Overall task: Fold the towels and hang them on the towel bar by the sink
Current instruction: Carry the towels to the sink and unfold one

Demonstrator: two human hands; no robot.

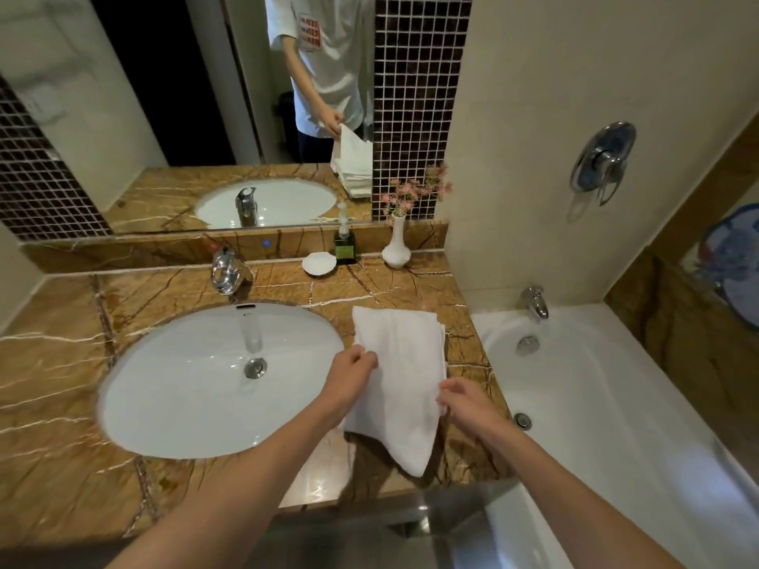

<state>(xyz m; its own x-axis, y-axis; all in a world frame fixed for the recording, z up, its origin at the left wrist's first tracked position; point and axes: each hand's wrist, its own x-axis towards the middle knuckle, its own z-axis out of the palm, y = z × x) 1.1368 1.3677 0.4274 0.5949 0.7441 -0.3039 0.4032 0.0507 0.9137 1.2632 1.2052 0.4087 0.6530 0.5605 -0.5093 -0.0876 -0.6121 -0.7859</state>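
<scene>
On the brown marble counter (pixel 61 384), the white oval sink (pixel 185 384) sits at the left with its chrome faucet (pixel 226 273) behind it. Just right of the basin a white towel (pixel 400 363) lies partly folded, its near end drooping toward the counter's front edge. The left hand (pixel 349 375) pinches the towel's left edge with closed fingers, the right hand (pixel 468 402) grips its right edge, and the bathtub (pixel 595 384) lies beyond.
</scene>
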